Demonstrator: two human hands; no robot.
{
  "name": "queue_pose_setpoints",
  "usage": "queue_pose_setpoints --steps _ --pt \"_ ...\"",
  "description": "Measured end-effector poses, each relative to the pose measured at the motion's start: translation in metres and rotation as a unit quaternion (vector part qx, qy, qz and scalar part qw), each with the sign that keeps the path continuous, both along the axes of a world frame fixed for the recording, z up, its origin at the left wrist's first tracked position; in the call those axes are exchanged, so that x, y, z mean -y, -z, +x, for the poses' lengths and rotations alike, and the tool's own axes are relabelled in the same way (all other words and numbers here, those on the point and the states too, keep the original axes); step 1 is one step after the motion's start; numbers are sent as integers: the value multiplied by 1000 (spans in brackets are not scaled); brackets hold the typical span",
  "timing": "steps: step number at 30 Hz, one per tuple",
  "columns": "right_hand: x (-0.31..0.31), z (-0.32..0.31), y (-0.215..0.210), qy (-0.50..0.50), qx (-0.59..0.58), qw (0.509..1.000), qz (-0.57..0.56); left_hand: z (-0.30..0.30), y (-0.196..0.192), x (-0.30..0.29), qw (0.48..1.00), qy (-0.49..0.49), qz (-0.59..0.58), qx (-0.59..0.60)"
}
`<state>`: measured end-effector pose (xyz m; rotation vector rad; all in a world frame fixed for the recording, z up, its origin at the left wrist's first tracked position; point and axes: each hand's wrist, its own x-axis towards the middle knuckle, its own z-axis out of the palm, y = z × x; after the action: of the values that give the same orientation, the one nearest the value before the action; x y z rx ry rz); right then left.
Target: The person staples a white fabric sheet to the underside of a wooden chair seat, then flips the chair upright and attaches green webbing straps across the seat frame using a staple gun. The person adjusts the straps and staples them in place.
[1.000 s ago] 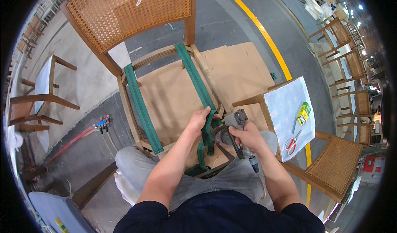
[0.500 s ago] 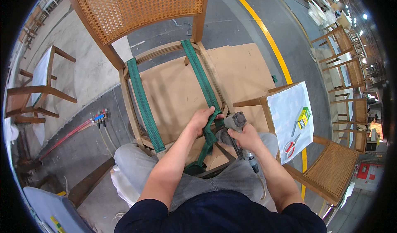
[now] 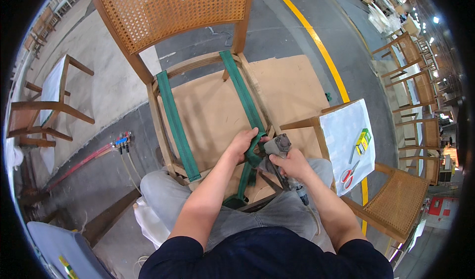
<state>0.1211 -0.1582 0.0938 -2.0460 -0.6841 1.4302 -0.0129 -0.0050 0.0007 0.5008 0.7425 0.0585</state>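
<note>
A wooden chair frame [image 3: 160,125] with a woven cane back [image 3: 175,12] stands before me, its seat open. One green webbing strap [image 3: 179,130] runs front to back on the left side of the seat. A second green webbing strap [image 3: 241,88] runs along the right side; its loose end hangs folded near my knees. My left hand [image 3: 242,144] is closed on this right strap at the front rail. My right hand [image 3: 295,164] grips a pneumatic staple gun [image 3: 278,146], its head close beside the strap and my left fingers. The gun's nose is hidden from view.
An air hose [image 3: 312,217] trails from the gun over my lap. To the right, a white-topped seat [image 3: 341,125] bears red-handled scissors [image 3: 349,176] and a yellow-green box [image 3: 363,141]. Cardboard [image 3: 287,83] lies under the chair. Hose fittings [image 3: 122,141] sit at left.
The staple gun and my right hand have moved slightly left, closer to my left hand. The strap's loose end has shifted below my left hand. The chair appears slightly further right in view.
</note>
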Motion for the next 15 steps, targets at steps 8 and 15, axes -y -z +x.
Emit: queue_pose_setpoints --steps 8,15 --pt "46 101 -52 215 26 972 88 -6 14 21 968 84 230 -62" --pt "119 257 -27 369 37 927 58 -7 13 52 888 95 434 -121"
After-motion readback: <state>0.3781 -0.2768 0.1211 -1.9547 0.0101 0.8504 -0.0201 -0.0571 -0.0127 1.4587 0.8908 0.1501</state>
